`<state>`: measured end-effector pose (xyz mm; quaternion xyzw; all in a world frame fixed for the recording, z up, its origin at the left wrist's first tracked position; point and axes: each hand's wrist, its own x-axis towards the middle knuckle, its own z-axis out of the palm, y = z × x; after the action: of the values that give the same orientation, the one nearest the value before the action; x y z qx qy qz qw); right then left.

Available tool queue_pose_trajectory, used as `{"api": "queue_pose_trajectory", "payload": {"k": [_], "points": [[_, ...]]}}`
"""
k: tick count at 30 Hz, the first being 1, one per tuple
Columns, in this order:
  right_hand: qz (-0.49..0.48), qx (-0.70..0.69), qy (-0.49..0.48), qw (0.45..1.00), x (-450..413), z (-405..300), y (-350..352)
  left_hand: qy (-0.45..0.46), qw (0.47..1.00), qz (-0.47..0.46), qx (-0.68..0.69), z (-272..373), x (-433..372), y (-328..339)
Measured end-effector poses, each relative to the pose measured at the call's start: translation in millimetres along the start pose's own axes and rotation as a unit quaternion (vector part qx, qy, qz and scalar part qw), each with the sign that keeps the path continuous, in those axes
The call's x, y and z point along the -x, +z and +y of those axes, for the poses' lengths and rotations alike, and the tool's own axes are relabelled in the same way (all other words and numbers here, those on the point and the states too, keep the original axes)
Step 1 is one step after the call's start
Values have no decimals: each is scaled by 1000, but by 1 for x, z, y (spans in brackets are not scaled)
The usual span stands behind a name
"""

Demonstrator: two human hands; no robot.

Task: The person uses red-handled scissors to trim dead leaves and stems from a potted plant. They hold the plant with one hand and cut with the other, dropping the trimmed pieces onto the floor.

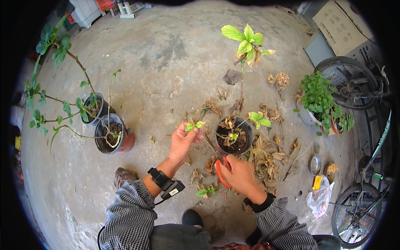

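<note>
Between the fingers of my left hand (186, 137) is a small green leafy sprig (194, 126) with some dry brown edges. My right hand (239, 173) grips red-handled scissors (222, 173), whose narrow blades point up and left, just below the sprig. Right of the blades stands a black plastic pot (233, 153) of dark soil with withered leaves and small green shoots. A tall stem with a light-green leaf cluster (247, 42) rises beyond it. Cut or fallen dry leaves (264, 159) lie around the pot, and a green sprig (206, 191) lies on the concrete below my hands.
Two dark pots (97, 147) with long-stemmed plants stand at the left. On the right are a round-leaved potted plant (317, 93), a bicycle (359, 193), metal bowls (315, 164) and a plastic bag (320, 197). A cardboard box (339, 26) is at the upper right.
</note>
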<state>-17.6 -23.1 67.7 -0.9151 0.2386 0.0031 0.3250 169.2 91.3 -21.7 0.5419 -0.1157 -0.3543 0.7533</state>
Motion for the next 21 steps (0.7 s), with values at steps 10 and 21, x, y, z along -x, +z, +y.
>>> {"api": "queue_pose_trajectory", "payload": {"k": [10,21], "points": [[57,73,-79,993,-15,-12,-3,-8,1000,1,2,2,4,2],[80,133,-107,982,-28,-20,-3,-1,1000,-8,20,2,4,3]]}}
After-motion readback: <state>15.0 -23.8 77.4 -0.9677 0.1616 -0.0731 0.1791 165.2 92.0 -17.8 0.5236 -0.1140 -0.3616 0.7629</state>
